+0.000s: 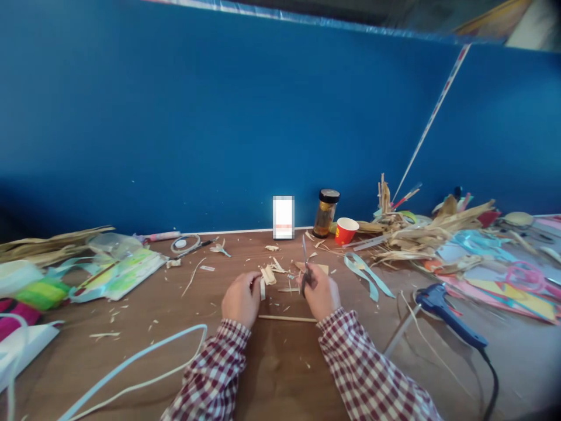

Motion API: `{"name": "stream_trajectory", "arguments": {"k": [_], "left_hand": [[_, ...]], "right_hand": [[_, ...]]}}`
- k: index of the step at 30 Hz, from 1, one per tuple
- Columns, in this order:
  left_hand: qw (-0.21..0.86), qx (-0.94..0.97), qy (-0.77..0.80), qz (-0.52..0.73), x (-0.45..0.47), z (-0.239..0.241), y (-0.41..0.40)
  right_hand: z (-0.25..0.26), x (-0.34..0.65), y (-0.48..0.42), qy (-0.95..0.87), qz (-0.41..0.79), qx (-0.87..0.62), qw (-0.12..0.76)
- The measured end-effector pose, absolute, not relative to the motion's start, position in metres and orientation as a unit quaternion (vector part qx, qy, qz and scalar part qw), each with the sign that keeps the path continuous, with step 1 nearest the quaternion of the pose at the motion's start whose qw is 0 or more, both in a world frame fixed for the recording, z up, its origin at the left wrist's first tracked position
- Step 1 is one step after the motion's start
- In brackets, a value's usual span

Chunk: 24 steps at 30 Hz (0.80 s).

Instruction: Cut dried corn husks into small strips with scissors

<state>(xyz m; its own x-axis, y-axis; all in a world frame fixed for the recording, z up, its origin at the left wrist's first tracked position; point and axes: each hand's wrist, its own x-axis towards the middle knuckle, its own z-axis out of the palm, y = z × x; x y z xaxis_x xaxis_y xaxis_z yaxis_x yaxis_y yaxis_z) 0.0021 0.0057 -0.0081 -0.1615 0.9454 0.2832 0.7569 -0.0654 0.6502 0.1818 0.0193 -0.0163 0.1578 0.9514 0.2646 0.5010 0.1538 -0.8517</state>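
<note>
In my right hand (321, 290) is a pair of scissors (305, 257), its blades pointing up and away from me. My left hand (242, 299) is closed, with a small pale strip (263, 289) showing at its fingertips. Just beyond the left fingers lie pale husk pieces (269, 275) on the brown table. A thin wooden stick (287, 318) lies crosswise on the tabletop between my wrists. Scraps and shavings are scattered between and beyond both hands.
A blue glue gun (451, 316) lies at right, its cord trailing forward. Light blue ribbon (368, 275), a red paper cup (346, 231) and a dark-lidded jar (326, 213) stand or lie beyond. Dried husks (438, 234) pile at back right. A painted sheet (123, 273) and white cable (144, 345) are left.
</note>
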Motion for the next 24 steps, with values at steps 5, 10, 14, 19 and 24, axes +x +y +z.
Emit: {"name": "stream_trajectory", "arguments": {"k": [5, 10, 14, 19, 24], "left_hand": [[0.042, 0.705, 0.661, 0.255, -0.005, -0.014, 0.014], [0.041, 0.719, 0.665, 0.197, -0.001, -0.019, 0.016], [0.018, 0.694, 0.694, 0.190, -0.009, -0.014, 0.012], [0.016, 0.682, 0.708, 0.183, -0.009, -0.006, 0.008], [0.037, 0.667, 0.732, 0.136, -0.006, -0.010, 0.009]], "right_hand": [[-0.015, 0.181, 0.019, -0.637, 0.156, -0.632, 0.413], [-0.013, 0.174, 0.013, -0.685, 0.151, -0.600, 0.384], [-0.014, 0.174, 0.011, -0.693, 0.162, -0.599, 0.367], [-0.015, 0.173, 0.010, -0.691, 0.171, -0.595, 0.373], [-0.015, 0.171, 0.008, -0.696, 0.187, -0.586, 0.371]]}}
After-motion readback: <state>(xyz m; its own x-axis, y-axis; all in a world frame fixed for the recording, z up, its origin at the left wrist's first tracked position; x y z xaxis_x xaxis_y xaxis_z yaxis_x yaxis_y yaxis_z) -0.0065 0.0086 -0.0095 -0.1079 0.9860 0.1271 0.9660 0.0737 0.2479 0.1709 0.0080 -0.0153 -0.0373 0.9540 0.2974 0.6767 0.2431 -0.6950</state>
